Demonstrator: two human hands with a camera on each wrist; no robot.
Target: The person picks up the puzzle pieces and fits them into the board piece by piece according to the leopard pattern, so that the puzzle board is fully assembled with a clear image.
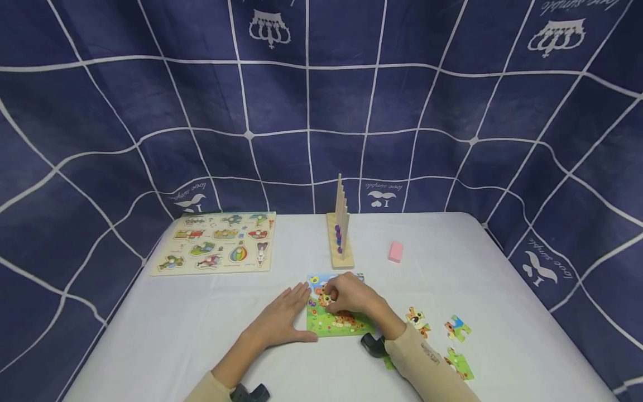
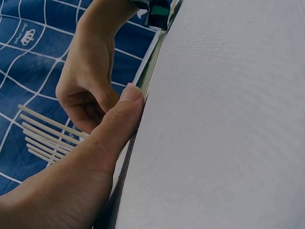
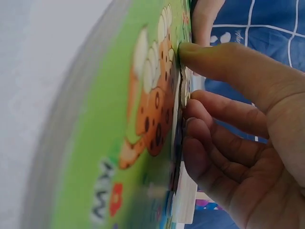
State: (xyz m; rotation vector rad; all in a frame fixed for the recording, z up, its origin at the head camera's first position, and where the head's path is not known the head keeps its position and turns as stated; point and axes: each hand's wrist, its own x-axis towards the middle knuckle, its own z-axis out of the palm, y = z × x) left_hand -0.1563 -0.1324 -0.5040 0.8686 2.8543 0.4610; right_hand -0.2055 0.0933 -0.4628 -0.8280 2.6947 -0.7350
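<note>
A square picture puzzle board (image 1: 321,328) with a spotted animal on green grass lies on the table in the head view. My left hand (image 1: 283,318) rests beside its left edge, fingers extended, with the thumb near the lower left corner. Over the board's middle, my right hand (image 1: 351,294) pinches a puzzle piece (image 3: 184,86) between thumb and forefinger, low against the picture. The other right fingers are curled, as the right wrist view shows. The right hand and forearm hide part of the board. In the left wrist view the left thumb (image 2: 121,112) lies along the board's edge.
Loose puzzle pieces lie right of the board, among them a spotted piece (image 1: 418,321), a blue-green piece (image 1: 457,328) and a green piece (image 1: 458,365). Behind stand a wooden peg rack (image 1: 342,259) and a pink block (image 1: 396,251). A vehicle puzzle board (image 1: 216,245) lies back left.
</note>
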